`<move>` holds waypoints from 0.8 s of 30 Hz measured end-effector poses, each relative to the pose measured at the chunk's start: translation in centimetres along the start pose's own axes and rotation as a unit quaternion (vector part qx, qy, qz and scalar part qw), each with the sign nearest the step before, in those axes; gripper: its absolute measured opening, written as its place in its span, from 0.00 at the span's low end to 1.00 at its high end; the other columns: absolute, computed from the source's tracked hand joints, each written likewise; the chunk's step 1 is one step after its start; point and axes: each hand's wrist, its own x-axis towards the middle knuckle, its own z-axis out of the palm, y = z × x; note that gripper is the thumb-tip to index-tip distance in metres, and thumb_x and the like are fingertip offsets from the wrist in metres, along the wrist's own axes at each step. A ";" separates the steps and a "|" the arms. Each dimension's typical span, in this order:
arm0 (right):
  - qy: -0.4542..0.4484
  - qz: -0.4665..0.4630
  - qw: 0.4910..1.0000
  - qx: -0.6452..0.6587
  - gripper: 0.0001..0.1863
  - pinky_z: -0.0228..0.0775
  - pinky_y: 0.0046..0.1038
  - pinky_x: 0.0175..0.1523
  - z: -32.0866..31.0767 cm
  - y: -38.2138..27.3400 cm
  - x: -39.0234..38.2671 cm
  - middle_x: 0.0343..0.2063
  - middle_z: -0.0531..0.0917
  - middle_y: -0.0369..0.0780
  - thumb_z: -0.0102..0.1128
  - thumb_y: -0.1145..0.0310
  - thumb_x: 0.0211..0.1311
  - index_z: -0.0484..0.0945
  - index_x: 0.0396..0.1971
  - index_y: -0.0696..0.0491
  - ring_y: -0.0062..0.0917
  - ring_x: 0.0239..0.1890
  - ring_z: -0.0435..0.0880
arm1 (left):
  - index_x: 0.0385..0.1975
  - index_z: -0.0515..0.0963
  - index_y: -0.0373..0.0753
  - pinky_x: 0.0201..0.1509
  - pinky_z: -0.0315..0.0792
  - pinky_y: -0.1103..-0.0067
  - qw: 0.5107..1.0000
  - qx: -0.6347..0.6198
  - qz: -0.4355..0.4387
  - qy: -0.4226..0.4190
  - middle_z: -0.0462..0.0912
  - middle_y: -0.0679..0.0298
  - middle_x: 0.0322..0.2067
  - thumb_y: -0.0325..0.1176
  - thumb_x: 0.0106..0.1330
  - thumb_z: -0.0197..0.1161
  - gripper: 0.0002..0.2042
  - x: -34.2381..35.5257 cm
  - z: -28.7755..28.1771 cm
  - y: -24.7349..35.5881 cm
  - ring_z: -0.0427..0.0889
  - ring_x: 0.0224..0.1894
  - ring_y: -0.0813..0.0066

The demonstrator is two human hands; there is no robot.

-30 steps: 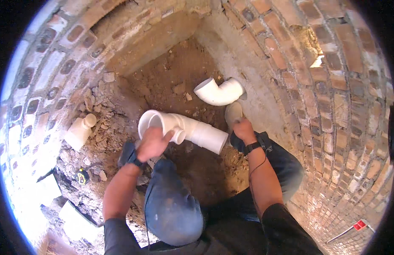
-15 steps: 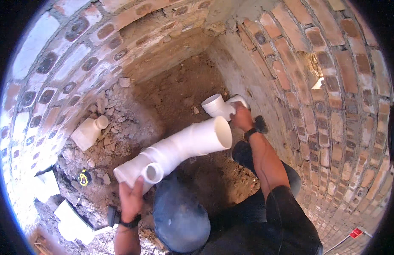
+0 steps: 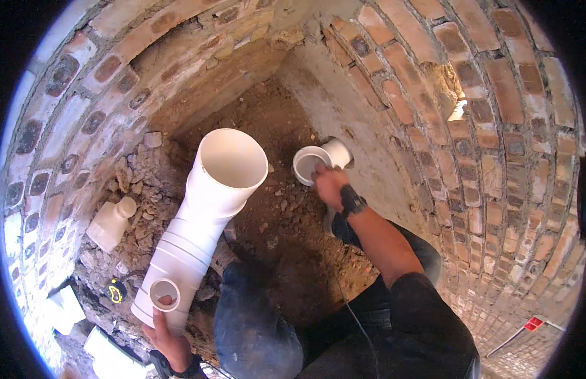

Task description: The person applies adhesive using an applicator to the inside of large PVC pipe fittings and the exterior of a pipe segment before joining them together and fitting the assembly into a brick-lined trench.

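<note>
Tape measure (image 3: 115, 291) lay ahead-left of left hand (image 3: 170, 344), white container (image 3: 108, 226) beyond; brick wall (image 3: 495, 208) right of right hand (image 3: 331, 188).

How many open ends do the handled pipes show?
3: the wide end and side branch of the long pipe in the left hand; the elbow mouth at the right hand. Others may be hidden.

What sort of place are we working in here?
Probably a building site: rough brick walls, loose rubble, and a white pipe elbow at the foot of one wall.
</note>
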 end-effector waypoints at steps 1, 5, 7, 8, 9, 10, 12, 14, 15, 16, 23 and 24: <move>0.033 0.003 0.999 0.020 0.13 0.75 0.44 0.51 1.0 0.2 -1.2 0.46 0.79 0.41 0.56 0.68 0.57 0.80 0.43 0.49 0.36 0.50 0.81 | 0.59 0.76 0.42 0.56 0.71 0.65 1.000 0.005 0.015 -0.021 0.72 0.49 0.45 0.31 0.73 0.55 0.16 -0.1 -0.1 -0.3 0.76 0.51 0.50; 0.130 -0.007 0.991 0.033 0.05 0.73 0.41 0.47 4.4 0.0 -2.5 0.37 0.78 0.39 0.57 0.67 0.56 0.77 0.33 0.48 0.36 0.42 0.82 | 0.59 0.75 0.42 0.55 0.72 0.66 0.950 0.263 0.157 -0.056 0.72 0.48 0.47 0.28 0.71 0.58 0.17 -0.6 -0.9 -0.1 0.77 0.50 0.49; 0.068 0.004 0.997 0.044 0.12 0.77 0.41 0.45 5.3 -0.7 -1.7 0.41 0.81 0.40 0.55 0.71 0.57 0.79 0.42 0.49 0.36 0.42 0.85 | 0.59 0.75 0.43 0.54 0.73 0.66 0.999 0.034 0.009 -0.012 0.72 0.48 0.47 0.28 0.70 0.58 0.17 -0.3 0.3 1.1 0.78 0.50 0.50; 0.069 0.001 0.997 0.046 0.12 0.77 0.41 0.45 5.3 -1.1 -1.2 0.41 0.81 0.40 0.55 0.71 0.57 0.79 0.42 0.49 0.36 0.42 0.85 | 0.59 0.75 0.43 0.53 0.73 0.66 0.969 -0.201 -0.139 0.034 0.72 0.48 0.47 0.27 0.69 0.59 0.18 -0.2 1.0 2.0 0.78 0.49 0.50; 0.058 0.021 0.996 0.058 0.12 0.77 0.42 0.44 5.4 -1.3 -0.8 0.41 0.82 0.41 0.55 0.71 0.56 0.80 0.41 0.50 0.37 0.40 0.86 | 0.59 0.75 0.43 0.53 0.73 0.66 0.969 -0.199 -0.138 0.037 0.72 0.48 0.47 0.27 0.69 0.59 0.18 -0.3 1.3 2.6 0.78 0.49 0.50; 0.044 0.042 0.996 0.070 0.11 0.78 0.43 0.43 5.6 -1.5 -0.8 0.40 0.84 0.43 0.55 0.71 0.56 0.80 0.40 0.50 0.37 0.38 0.87 | 0.59 0.75 0.42 0.53 0.73 0.66 0.970 -0.199 -0.137 0.025 0.72 0.48 0.46 0.28 0.70 0.59 0.17 -0.4 1.3 3.2 0.78 0.49 0.51; 0.053 0.009 0.997 0.052 0.10 0.78 0.43 0.41 3.6 -1.8 -0.1 0.38 0.85 0.43 0.56 0.70 0.55 0.80 0.38 0.51 0.38 0.38 0.87 | 0.59 0.75 0.40 0.52 0.73 0.66 0.972 -0.191 -0.135 0.019 0.72 0.49 0.45 0.29 0.70 0.59 0.17 -0.3 0.1 2.4 0.78 0.49 0.53; 0.053 -0.046 0.997 0.006 0.08 0.76 0.42 0.38 2.4 -0.8 1.0 0.32 0.86 0.42 0.57 0.67 0.54 0.81 0.32 0.51 0.38 0.35 0.87 | 0.58 0.74 0.36 0.51 0.73 0.66 0.998 0.059 0.031 -0.010 0.72 0.49 0.45 0.35 0.73 0.57 0.17 -0.2 -0.8 0.1 0.78 0.49 0.56; 0.053 -0.046 0.998 0.005 0.08 0.76 0.42 0.38 2.6 -0.9 1.3 0.32 0.86 0.42 0.57 0.67 0.54 0.81 0.32 0.51 0.38 0.35 0.87 | 0.58 0.74 0.36 0.51 0.73 0.66 0.998 0.057 0.031 -0.011 0.72 0.49 0.45 0.35 0.73 0.57 0.17 -0.2 -0.9 -0.1 0.78 0.49 0.56; 0.050 -0.060 0.997 -0.009 0.10 0.76 0.42 0.41 2.7 -1.5 1.9 0.34 0.86 0.42 0.55 0.68 0.56 0.81 0.38 0.50 0.39 0.38 0.87 | 0.58 0.74 0.34 0.51 0.73 0.65 0.999 0.043 0.011 -0.013 0.72 0.49 0.45 0.36 0.74 0.57 0.17 -0.2 -0.6 0.4 0.78 0.49 0.56; 0.078 -0.039 0.996 -0.033 0.07 0.76 0.41 0.38 3.8 -1.9 1.7 0.27 0.86 0.40 0.57 0.66 0.55 0.82 0.30 0.50 0.38 0.33 0.86 | 0.56 0.73 0.30 0.53 0.73 0.66 0.983 -0.136 -0.119 0.014 0.71 0.49 0.46 0.38 0.74 0.56 0.19 -0.8 0.6 2.9 0.78 0.50 0.58; 0.032 -0.023 0.999 -0.020 0.08 0.77 0.41 0.39 3.8 -1.7 1.0 0.30 0.86 0.42 0.57 0.66 0.55 0.82 0.32 0.51 0.39 0.34 0.86 | 0.56 0.73 0.30 0.53 0.73 0.66 0.983 -0.139 -0.121 0.011 0.71 0.49 0.46 0.38 0.74 0.56 0.19 -0.8 0.6 2.5 0.78 0.50 0.58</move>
